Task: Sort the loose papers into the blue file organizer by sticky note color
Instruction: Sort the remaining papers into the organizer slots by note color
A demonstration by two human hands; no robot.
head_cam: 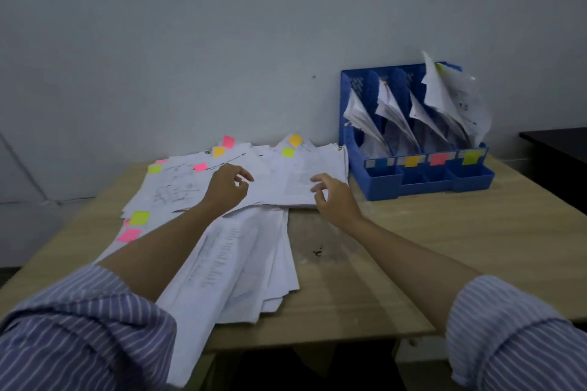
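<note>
A spread of loose white papers (247, 251) covers the left and middle of the wooden table (476, 247). Sticky notes in pink (228, 141), orange (295, 140) and yellow-green (139, 218) stick out from the sheets. The blue file organizer (413, 182) stands at the back right against the wall, its slots holding papers, with orange, pink and green labels on its front. My left hand (227, 186) hovers over the pile with loosely curled fingers, holding nothing. My right hand (332, 197) hangs just above the pile's right edge, fingers relaxed and empty.
A grey wall rises directly behind the table. A dark tabletop (559, 144) shows at the far right edge. A small dark mark (317, 252) lies on bare wood between my arms. Bare table surface stretches to the right, in front of the organizer.
</note>
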